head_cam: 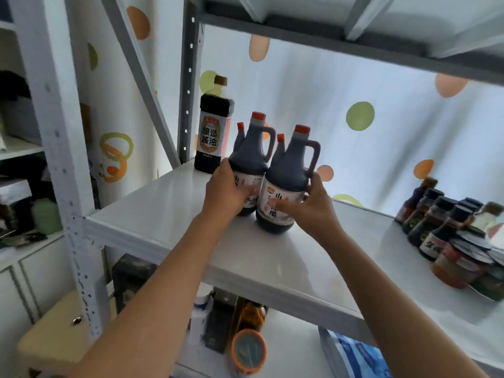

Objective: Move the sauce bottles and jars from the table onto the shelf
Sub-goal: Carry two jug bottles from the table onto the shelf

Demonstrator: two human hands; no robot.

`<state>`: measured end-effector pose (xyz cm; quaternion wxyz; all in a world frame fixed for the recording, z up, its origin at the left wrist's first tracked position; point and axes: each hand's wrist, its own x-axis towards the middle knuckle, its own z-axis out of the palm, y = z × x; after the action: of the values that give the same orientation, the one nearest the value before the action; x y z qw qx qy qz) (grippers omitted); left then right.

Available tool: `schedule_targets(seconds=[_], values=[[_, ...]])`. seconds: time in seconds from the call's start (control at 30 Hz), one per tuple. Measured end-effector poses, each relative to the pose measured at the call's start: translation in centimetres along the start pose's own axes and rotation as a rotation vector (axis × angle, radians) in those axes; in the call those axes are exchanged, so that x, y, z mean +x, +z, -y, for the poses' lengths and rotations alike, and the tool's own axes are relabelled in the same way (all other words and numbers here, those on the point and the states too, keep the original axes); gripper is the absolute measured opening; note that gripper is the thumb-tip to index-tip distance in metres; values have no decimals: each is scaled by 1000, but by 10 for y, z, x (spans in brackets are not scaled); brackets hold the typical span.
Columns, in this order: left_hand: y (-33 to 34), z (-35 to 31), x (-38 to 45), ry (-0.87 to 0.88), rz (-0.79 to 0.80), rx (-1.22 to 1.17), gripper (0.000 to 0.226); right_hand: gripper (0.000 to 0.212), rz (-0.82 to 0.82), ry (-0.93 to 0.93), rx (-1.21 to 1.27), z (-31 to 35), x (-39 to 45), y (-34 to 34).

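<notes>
Two dark handled jugs with red caps stand on the white shelf point(169, 214). My left hand point(227, 190) grips the body of the left jug point(251, 151). The right jug point(286, 170) is held low on its label by my right hand point(311, 205). Behind each jug a further red-capped jug partly shows. At the shelf's back left corner a tall square soy sauce bottle point(212, 129) stands upright. Several small dark sauce bottles point(433, 214) and red-filled jars point(458, 266) crowd the shelf's right end.
An upper shelf board point(354, 28) hangs close overhead. Perforated metal posts point(188, 85) stand at the back left corner. On the lower shelf sit bottles and an orange-lidded jar point(248, 350). A dotted curtain point(381, 105) hangs behind. A beige stool point(54, 336) is at lower left.
</notes>
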<state>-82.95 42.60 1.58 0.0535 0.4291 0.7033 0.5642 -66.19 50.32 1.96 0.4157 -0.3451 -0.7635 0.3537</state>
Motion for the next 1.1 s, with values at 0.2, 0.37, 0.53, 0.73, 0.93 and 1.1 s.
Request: schedule_targets(seconds=[0.2, 0.37, 0.53, 0.73, 0.93, 1.1], values=[[21, 16, 56, -19, -39, -20, 79, 85, 13, 8, 48, -19, 62, 16], [39, 32, 93, -60, -56, -58, 76, 86, -7, -8, 16, -41, 110, 29], [57, 42, 123, -19, -128, -72, 68, 87, -31, -37, -7, -56, 144, 44], [83, 56, 129, 63, -338, -8, 82, 84, -33, -54, -46, -66, 171, 52], [91, 66, 138, 86, -437, 169, 79, 83, -66, -69, -71, -68, 180, 65], [91, 69, 138, 63, -455, 260, 74, 88, -112, -60, -123, -72, 176, 74]])
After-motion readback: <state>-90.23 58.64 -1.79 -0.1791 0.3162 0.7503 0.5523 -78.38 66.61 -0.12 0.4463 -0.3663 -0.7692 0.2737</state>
